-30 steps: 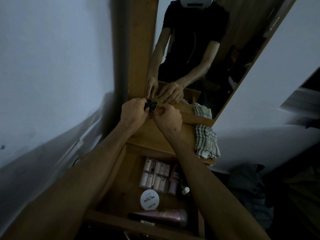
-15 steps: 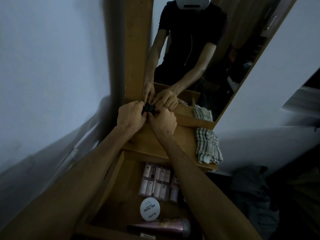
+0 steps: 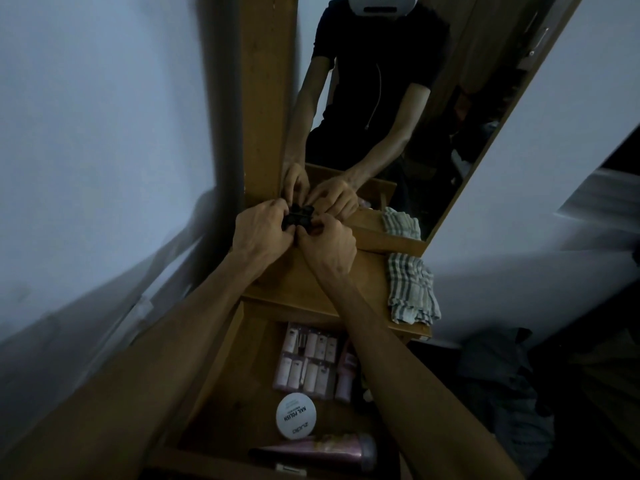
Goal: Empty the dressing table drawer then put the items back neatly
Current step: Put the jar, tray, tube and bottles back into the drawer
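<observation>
Both of my hands meet over the back of the dressing table top (image 3: 311, 289), just in front of the mirror. My left hand (image 3: 261, 232) and my right hand (image 3: 329, 245) pinch a small black object (image 3: 298, 218) between their fingertips; what it is I cannot make out. Below my arms the drawer (image 3: 225, 368) stands open. It holds rows of small pink bottles (image 3: 306, 362), a round white nail polish tin (image 3: 296, 415) and a pink tube (image 3: 325, 453) lying along the front.
A checked cloth (image 3: 410, 292) lies folded on the right end of the table top. The mirror (image 3: 398, 98) reflects me and my hands. A pale wall is on the left. Dark clothing (image 3: 502, 375) lies on the floor at the right.
My hands have closed in tighter on the black object and shifted slightly toward the mirror. The drawer's contents have not moved.
</observation>
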{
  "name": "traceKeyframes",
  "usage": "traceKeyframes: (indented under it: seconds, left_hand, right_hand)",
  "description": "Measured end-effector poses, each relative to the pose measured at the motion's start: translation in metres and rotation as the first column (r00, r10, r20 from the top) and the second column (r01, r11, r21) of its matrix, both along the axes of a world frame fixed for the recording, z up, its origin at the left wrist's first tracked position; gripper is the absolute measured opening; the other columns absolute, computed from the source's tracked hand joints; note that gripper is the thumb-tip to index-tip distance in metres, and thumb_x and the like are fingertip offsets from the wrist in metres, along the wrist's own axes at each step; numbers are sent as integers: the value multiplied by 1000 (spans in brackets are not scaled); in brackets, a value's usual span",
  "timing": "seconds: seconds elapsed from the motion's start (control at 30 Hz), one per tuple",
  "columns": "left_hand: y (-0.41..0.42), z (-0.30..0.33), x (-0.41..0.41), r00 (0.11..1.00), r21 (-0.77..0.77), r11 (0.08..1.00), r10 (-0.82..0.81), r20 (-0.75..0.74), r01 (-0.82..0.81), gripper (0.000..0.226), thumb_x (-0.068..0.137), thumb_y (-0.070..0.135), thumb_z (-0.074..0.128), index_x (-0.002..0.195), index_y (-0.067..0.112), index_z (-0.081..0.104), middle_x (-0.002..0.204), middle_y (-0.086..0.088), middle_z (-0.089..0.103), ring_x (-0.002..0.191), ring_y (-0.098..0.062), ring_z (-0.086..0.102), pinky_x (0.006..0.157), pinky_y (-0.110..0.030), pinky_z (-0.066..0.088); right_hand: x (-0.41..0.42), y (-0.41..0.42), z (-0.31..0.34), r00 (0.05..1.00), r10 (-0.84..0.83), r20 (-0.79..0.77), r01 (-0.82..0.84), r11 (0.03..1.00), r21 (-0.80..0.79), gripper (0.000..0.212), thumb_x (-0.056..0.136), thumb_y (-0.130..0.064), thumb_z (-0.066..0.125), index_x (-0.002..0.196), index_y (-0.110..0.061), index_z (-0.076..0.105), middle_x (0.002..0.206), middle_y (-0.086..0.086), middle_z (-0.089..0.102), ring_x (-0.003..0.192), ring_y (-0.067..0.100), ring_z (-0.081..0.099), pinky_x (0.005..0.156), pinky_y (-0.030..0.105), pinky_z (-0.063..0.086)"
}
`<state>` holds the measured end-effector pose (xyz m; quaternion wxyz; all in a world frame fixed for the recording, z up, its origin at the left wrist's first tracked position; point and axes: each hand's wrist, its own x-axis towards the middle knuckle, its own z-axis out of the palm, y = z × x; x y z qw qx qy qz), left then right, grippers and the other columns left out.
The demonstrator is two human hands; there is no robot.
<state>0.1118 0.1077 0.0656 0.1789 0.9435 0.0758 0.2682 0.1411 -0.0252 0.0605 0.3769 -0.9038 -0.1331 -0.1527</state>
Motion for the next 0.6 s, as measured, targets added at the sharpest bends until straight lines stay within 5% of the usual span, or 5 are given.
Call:
traceKeyframes:
  seconds: [0.13,0.33,0.6]
  left_hand:
    - [-7,2,-3,1000,-17,1000,8,-19,-9,29,88,36,71,110,20,62,102,0,70,89,-16,65,75,-29,48]
    - [-18,5,-10,998,-47,998,-34,-53,31,32,88,36,72,112,19,61,99,2,66,80,-7,52,73,-25,43]
    - [-37,18,-30,995,-99,991,-95,-25,92,34,85,34,75,112,17,64,87,9,56,79,-11,55,75,-30,51]
  right_hand:
    - [-5,-9,-1,1000,-21,-6,21,1000,-8,26,88,-42,71,104,-22,71,90,-9,72,68,1,54,53,12,33]
    - [-13,-24,1,1000,-30,1,30,999,28,28,86,-45,71,106,-24,73,97,-7,75,88,11,70,73,31,58]
    - [-32,-47,6,998,-64,25,62,994,86,23,83,-48,73,95,-29,72,90,-10,75,82,10,70,72,37,60]
